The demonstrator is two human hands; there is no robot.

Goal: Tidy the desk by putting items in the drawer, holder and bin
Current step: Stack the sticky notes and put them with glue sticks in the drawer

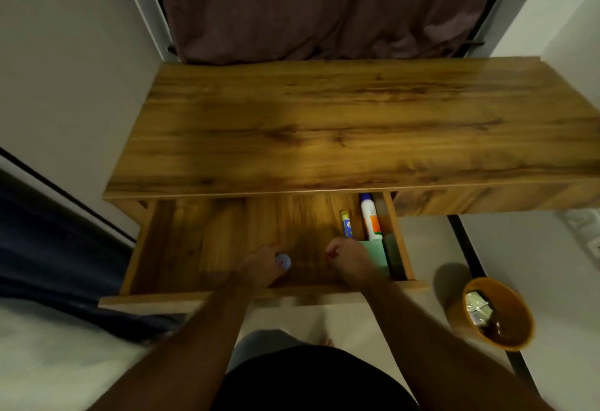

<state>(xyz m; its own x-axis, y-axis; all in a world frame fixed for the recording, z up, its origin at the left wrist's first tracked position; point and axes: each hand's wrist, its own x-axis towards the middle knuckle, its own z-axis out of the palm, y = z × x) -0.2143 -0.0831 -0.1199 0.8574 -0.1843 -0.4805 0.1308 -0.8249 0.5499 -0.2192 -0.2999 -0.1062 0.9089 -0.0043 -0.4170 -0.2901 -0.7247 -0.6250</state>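
The wooden desk's drawer (194,242) is pulled out below the desk top (324,125). Both my hands are inside it near the front. My left hand (259,268) grips a small round bluish object (282,261). My right hand (349,258) is curled into a fist and pinches something small and red (328,256); what it is cannot be made out. At the drawer's right end lie a yellow-and-blue glue stick (346,224), a white bottle with a blue cap (370,216) and a green holder (376,255).
An orange round bin (516,300) stands on the floor to the right, with crumpled shiny wrappers (479,308) inside. A curtain hangs behind the desk. A bed with dark fabric lies at the left. A wall socket sits at the far right.
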